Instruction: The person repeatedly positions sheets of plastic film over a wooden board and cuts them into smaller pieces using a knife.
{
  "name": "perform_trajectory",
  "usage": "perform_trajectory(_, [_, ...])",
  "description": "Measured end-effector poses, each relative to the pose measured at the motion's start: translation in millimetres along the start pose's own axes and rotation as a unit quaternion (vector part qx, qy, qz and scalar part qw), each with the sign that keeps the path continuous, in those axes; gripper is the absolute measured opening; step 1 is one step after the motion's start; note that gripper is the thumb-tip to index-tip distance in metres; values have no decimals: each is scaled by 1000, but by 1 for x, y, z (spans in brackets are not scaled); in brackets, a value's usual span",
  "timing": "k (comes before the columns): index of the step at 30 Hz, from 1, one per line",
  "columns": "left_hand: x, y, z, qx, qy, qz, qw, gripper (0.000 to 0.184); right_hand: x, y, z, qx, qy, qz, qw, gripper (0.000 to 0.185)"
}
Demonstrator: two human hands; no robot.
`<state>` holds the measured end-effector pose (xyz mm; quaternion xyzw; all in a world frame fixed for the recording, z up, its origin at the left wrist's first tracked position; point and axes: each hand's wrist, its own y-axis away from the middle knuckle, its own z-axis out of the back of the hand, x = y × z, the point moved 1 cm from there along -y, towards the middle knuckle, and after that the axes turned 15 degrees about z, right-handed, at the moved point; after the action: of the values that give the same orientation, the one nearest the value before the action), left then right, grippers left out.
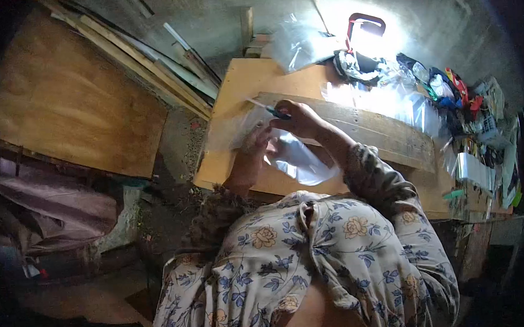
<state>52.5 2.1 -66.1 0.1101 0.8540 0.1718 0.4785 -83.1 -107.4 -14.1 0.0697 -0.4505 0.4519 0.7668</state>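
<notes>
My right hand [300, 120] is closed around the dark handle of a pair of scissors [266, 108], whose pale blades point up and to the left. Close beside it, my left hand [257, 141] has its fingers bent on a sheet of clear plastic [301, 160]. The shiny sheet hangs below both hands, and a thinner, see-through part [240, 128] spreads to the left. Both hands are over the table's near left part. The fingertips of my left hand are partly hidden.
The orange-brown table [215, 165] carries a long wooden board [365, 119]. At the back stand a bright lamp [366, 27] and a clear plastic bag [303, 45]. Mixed items and a white basket [493, 133] crowd the right. Planks [146, 66] and a plywood top [72, 96] lie left.
</notes>
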Motion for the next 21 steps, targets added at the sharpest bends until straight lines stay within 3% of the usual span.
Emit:
perform_trajectory(1, [-2, 0, 6, 30, -85, -15, 996, 50, -1, -6, -3, 5, -2, 8, 1000, 37])
perform_trajectory(3, [-6, 13, 12, 19, -53, -58, 997, 44, 2, -15, -9, 12, -176, -63, 982, 38])
perform_trajectory(5, [-36, 44, -12, -26, -141, -105, 984, 37, 6, -18, -12, 13, -206, -87, 975, 40])
perform_trajectory(6, [-45, 59, -15, -96, -239, -123, 958, 25, 7, -16, -14, -37, -288, -84, 953, 36])
perform_trajectory(8, [-45, 56, 0, -130, -243, -153, 949, 22, 9, -8, -14, -103, -437, -88, 889, 34])
perform_trajectory(11, [-55, 73, -28, -223, -230, -178, 931, 12, 18, 5, -16, -129, -472, -59, 870, 30])
perform_trajectory(13, [-60, 83, -39, -353, -456, -361, 733, 10, 29, 14, -16, -137, -491, -58, 858, 27])
perform_trajectory(15, [-64, 96, -64, -396, -487, -336, 702, 7, 32, 21, -15, -159, -478, -41, 863, 24])
perform_trajectory(16, [-69, 101, -82, -419, -526, -419, 610, 6, 32, 26, -11, -162, -521, -31, 837, 23])
perform_trajectory(18, [-80, 95, -67, -367, -515, -506, 587, 2, 37, 19, -10, -162, -488, -45, 856, 24])
perform_trajectory(19, [-86, 95, -53, -365, -508, -507, 593, 2, 43, 15, -13, -158, -459, -61, 872, 24])
perform_trajectory(21, [-87, 88, -54, -322, -546, -423, 647, 3, 37, 16, -1, -190, -385, -22, 903, 25])
